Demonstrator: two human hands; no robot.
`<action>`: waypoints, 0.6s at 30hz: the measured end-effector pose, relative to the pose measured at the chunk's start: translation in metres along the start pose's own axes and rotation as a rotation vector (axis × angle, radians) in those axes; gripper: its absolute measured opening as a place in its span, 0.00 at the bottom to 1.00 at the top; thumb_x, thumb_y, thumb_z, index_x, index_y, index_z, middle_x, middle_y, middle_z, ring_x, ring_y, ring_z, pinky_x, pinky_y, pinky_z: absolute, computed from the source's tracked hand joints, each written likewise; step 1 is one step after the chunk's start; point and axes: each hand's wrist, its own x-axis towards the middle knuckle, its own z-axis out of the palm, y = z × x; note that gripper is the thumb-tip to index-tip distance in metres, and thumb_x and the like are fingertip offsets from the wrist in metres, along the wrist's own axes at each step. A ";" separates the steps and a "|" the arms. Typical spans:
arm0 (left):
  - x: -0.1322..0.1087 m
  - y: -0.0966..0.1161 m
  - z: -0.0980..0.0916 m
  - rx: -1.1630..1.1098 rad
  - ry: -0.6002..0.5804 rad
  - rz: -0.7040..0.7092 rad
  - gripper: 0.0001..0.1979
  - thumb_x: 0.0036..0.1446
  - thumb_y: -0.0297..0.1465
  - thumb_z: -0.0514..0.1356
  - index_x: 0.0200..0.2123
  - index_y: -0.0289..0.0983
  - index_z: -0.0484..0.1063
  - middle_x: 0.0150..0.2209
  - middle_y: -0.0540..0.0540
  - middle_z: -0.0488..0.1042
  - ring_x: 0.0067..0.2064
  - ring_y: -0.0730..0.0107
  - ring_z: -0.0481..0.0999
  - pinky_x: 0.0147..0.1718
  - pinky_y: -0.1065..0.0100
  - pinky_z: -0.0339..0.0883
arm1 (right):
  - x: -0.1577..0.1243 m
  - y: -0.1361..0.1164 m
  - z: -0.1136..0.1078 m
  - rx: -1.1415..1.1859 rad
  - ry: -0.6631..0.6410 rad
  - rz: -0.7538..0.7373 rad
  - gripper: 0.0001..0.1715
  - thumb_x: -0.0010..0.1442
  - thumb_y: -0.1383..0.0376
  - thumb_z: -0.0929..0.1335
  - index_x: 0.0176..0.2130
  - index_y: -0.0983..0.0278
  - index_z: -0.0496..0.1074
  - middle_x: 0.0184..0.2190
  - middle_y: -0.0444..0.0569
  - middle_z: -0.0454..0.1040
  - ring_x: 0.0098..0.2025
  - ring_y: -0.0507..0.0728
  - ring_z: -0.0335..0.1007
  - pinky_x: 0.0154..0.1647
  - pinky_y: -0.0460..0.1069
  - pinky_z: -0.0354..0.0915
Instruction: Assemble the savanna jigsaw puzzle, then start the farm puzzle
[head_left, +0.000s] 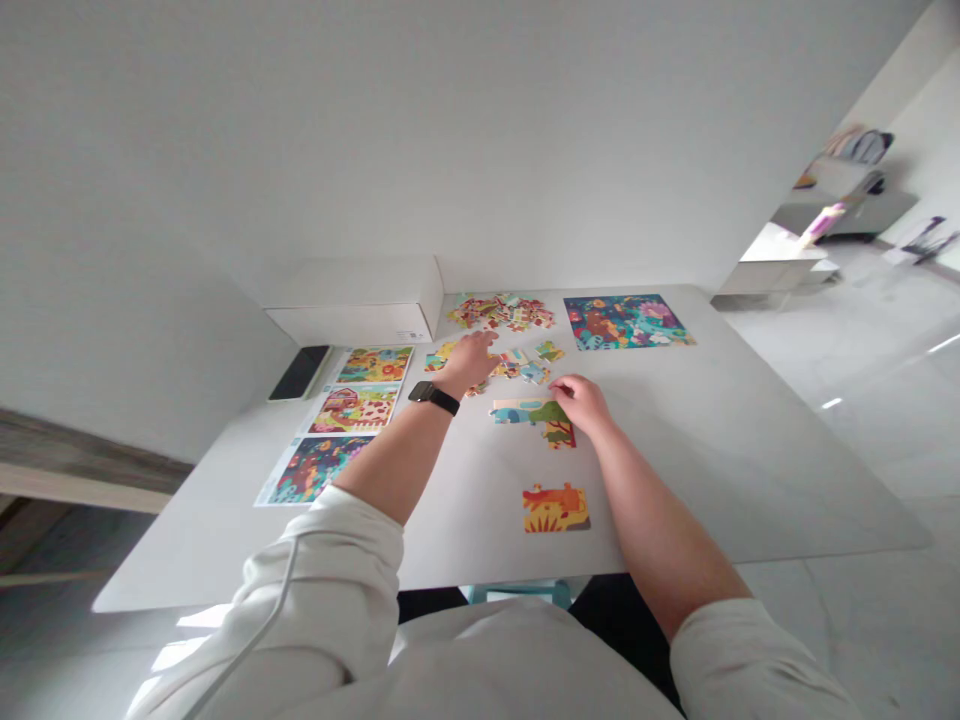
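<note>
My left hand (471, 362), with a black watch on the wrist, reaches over the loose puzzle pieces (534, 372) with its fingers apart. Beside the upper right corner of a partly joined puzzle section (534, 415), my right hand (581, 402) is closed in a pinch. Whatever lies between its fingertips is too small to make out. The section shows blue shapes and a green tree. Closer to my body lies a joined orange and yellow puzzle section (556, 510).
Behind the loose pieces is a heap of puzzle pieces (502, 312). A finished dark blue puzzle (628, 322) lies at the back right. On the left are a picture sheet (351, 409), a phone (299, 373) and a white box (352, 305) against the wall.
</note>
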 end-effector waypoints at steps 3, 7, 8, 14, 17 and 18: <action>0.022 0.016 0.009 0.121 -0.141 0.010 0.30 0.65 0.37 0.65 0.68 0.37 0.71 0.63 0.34 0.78 0.64 0.47 0.77 0.61 0.56 0.70 | 0.001 0.000 0.002 0.020 0.002 0.010 0.11 0.65 0.71 0.70 0.40 0.59 0.83 0.42 0.49 0.85 0.45 0.58 0.81 0.53 0.52 0.73; 0.039 0.027 0.021 0.190 -0.230 -0.009 0.32 0.62 0.39 0.68 0.68 0.38 0.72 0.62 0.34 0.78 0.63 0.46 0.78 0.59 0.57 0.71 | 0.001 0.001 0.005 0.042 -0.010 -0.002 0.11 0.65 0.72 0.70 0.40 0.59 0.83 0.42 0.48 0.85 0.42 0.57 0.80 0.52 0.52 0.73; 0.042 0.028 0.024 0.184 -0.225 -0.008 0.34 0.60 0.39 0.70 0.67 0.38 0.72 0.62 0.33 0.78 0.62 0.46 0.79 0.59 0.58 0.72 | 0.001 0.001 0.005 0.045 -0.014 -0.004 0.11 0.66 0.71 0.70 0.40 0.59 0.83 0.41 0.48 0.85 0.42 0.57 0.80 0.51 0.52 0.73; 0.045 0.028 0.020 0.083 -0.105 -0.031 0.22 0.58 0.32 0.69 0.57 0.38 0.81 0.53 0.39 0.82 0.54 0.54 0.81 0.51 0.64 0.73 | 0.002 0.002 0.006 0.026 -0.028 -0.007 0.10 0.67 0.69 0.70 0.41 0.59 0.84 0.43 0.50 0.85 0.43 0.58 0.80 0.53 0.53 0.74; 0.035 0.026 0.008 -0.068 -0.029 -0.041 0.12 0.60 0.30 0.66 0.48 0.38 0.83 0.44 0.42 0.84 0.45 0.59 0.81 0.45 0.65 0.71 | 0.002 0.003 0.005 0.014 -0.026 -0.001 0.11 0.66 0.70 0.70 0.41 0.59 0.84 0.43 0.49 0.85 0.44 0.59 0.81 0.54 0.53 0.74; 0.030 0.024 0.004 -0.131 0.006 -0.050 0.10 0.60 0.31 0.66 0.45 0.38 0.83 0.42 0.43 0.84 0.43 0.60 0.80 0.44 0.66 0.71 | 0.002 0.003 0.004 0.013 -0.023 0.001 0.11 0.65 0.71 0.70 0.41 0.59 0.84 0.43 0.49 0.85 0.44 0.59 0.81 0.53 0.53 0.74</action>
